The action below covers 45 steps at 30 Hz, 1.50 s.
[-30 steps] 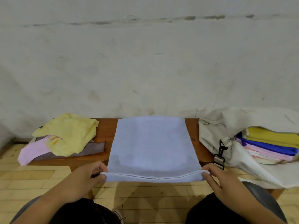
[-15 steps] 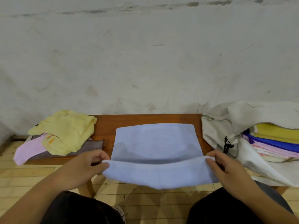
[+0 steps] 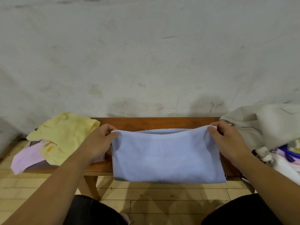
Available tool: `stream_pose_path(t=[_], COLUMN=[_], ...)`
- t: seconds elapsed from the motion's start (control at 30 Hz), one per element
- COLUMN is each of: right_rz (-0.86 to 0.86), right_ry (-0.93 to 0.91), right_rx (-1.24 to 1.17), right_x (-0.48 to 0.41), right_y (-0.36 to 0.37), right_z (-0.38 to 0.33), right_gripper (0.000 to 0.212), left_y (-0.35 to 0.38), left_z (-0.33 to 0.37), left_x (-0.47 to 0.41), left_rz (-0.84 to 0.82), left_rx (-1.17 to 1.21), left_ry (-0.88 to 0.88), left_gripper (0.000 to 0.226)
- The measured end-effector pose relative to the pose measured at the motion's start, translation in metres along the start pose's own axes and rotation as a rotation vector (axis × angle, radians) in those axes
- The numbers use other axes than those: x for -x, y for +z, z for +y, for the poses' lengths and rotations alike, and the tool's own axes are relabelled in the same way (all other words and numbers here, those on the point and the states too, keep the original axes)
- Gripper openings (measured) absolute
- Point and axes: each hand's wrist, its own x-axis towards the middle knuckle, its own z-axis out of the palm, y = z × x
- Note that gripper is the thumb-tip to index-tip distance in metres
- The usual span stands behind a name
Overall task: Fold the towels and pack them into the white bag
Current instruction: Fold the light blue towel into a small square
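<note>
A light blue towel (image 3: 165,155) lies folded in half on the wooden bench (image 3: 154,123), its near fold hanging over the front edge. My left hand (image 3: 99,142) pinches its far left corner and my right hand (image 3: 227,140) pinches its far right corner, both near the bench's back edge. The white bag (image 3: 266,124) lies open on the right end of the bench. Folded towels (image 3: 290,151) in yellow, blue and pink show partly inside it.
A loose pile sits on the left end of the bench: a yellow towel (image 3: 65,132) on top, a pink towel (image 3: 27,158) and a grey one below. A plaster wall rises right behind the bench. Tiled floor and my dark-clad knees are below.
Both hands carried the towel's near edge up and away over the bench to its far edge, folding the towel in half. The view tilted down.
</note>
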Motion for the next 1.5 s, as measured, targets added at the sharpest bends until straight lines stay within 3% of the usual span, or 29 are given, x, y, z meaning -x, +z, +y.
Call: stream_pose_path(t=[0.27, 0.6, 0.87, 1.1, 1.3, 1.4, 1.5], right_rz=[0.03, 0.191, 0.2, 0.076, -0.018, 0.04, -0.164], right_ry=[0.139, 0.267, 0.246, 0.166, 0.078, -0.18, -0.159], right_rx=[0.057, 0.121, 0.196, 0.284, 0.649, 0.761, 0.774], right_x=[-0.037, -0.051, -0.054, -0.057, -0.046, -0.024, -0.006], right_y=[0.03, 0.041, 0.043, 0.038, 0.036, 0.054, 0.077], right_z=[0.019, 0.024, 0.02, 0.014, 0.012, 0.004, 0.007], right_gripper=[0.016, 0.015, 0.019, 0.012, 0.043, 0.052, 0.068], left_y=[0.034, 0.062, 0.067, 0.07, 0.067, 0.071, 0.091], left_z=[-0.017, -0.02, -0.031, -0.035, -0.036, -0.021, -0.01], left_x=[-0.052, -0.072, -0.078, -0.078, -0.071, -0.06, -0.044], left_rz=[0.06, 0.204, 0.217, 0.249, 0.291, 0.334, 0.105], left_rx=[-0.051, -0.122, -0.166, -0.217, -0.316, -0.395, -0.413], left_ry=[-0.125, -0.015, -0.002, 0.065, 0.099, 0.283, 0.401], left_gripper=[0.015, 0.013, 0.008, 0.017, 0.026, 0.034, 0.05])
